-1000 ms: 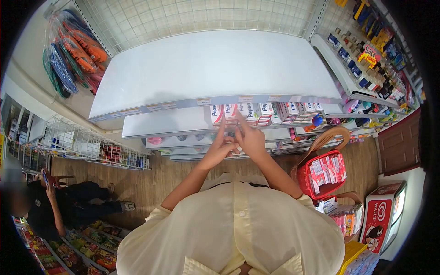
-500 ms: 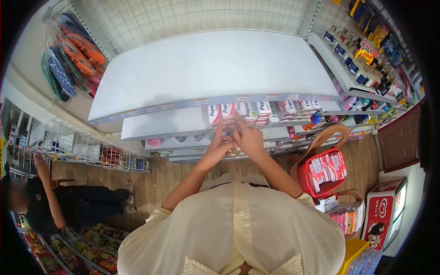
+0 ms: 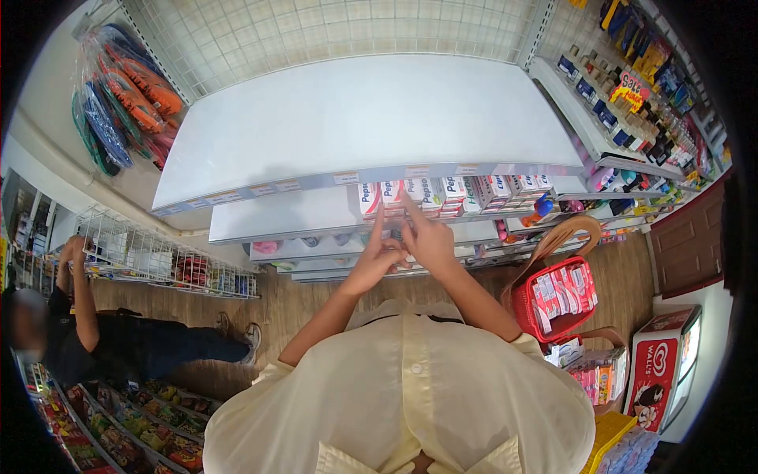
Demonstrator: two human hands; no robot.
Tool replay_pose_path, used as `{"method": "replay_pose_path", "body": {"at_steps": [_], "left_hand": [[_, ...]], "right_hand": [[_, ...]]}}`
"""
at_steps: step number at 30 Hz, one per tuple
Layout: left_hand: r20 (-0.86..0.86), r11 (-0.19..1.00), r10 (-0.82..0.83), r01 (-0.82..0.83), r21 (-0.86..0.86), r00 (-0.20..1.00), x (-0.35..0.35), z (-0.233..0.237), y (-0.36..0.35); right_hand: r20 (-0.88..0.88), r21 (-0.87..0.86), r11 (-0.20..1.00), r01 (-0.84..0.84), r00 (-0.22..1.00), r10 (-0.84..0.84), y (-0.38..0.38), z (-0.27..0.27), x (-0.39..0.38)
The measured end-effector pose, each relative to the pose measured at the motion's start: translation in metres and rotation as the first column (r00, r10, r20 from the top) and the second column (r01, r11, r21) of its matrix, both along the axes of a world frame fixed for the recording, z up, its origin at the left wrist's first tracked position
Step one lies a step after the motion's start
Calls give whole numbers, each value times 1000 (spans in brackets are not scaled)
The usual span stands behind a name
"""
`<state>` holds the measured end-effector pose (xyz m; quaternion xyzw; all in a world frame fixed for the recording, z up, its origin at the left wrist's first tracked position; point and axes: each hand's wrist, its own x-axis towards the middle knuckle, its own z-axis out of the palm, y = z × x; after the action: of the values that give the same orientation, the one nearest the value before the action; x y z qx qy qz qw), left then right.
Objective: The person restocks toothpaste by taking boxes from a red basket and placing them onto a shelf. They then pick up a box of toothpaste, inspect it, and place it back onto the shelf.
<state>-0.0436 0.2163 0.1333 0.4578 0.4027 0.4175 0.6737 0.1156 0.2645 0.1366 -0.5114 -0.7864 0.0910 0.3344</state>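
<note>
Both of my hands are at the front of the second shelf (image 3: 276,212), where toothpaste boxes stand in a row. My left hand (image 3: 377,259) has its index finger stretched toward a Pepsodent box (image 3: 369,197) at the row's left end; its thumb points toward the other hand. My right hand (image 3: 429,239) stretches its index finger up to the neighbouring boxes (image 3: 431,192), thumb extended. Neither hand holds anything that I can see. Whether the fingertips touch the boxes cannot be made out. Further right in the row are Ciptadent boxes (image 3: 495,188).
Above is a white upper shelf (image 3: 363,110). A red basket (image 3: 545,336) of boxes stands on the right, near a Wall's freezer (image 3: 654,363). Bottles line a shelf (image 3: 592,126) at upper right. A person (image 3: 103,340) stands at left by wire racks (image 3: 134,245).
The person at left has shifted, with both arms now raised toward the wire rack. My two hands have hardly moved.
</note>
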Motion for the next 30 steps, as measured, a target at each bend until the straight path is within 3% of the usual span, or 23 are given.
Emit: {"method": "replay_pose_path", "body": {"at_steps": [16, 19, 21, 27, 30], "left_hand": [[14, 1000, 8, -7, -29, 1000, 1, -1, -1], [-13, 1000, 10, -10, -7, 1000, 1, -6, -1], [-11, 999, 2, -1, 35, 1000, 0, -12, -1], [-25, 999, 31, -30, 25, 999, 1, -13, -7], [-8, 999, 42, -42, 24, 999, 1, -14, -8]], "right_hand": [[-9, 10, 1000, -5, 1000, 5, -3, 2, 3], [-53, 14, 1000, -6, 999, 6, -2, 0, 8], [-204, 51, 999, 3, 979, 8, 0, -5, 12], [-193, 194, 981, 12, 981, 26, 5, 18, 15], [-117, 148, 989, 11, 993, 7, 10, 25, 13]]}}
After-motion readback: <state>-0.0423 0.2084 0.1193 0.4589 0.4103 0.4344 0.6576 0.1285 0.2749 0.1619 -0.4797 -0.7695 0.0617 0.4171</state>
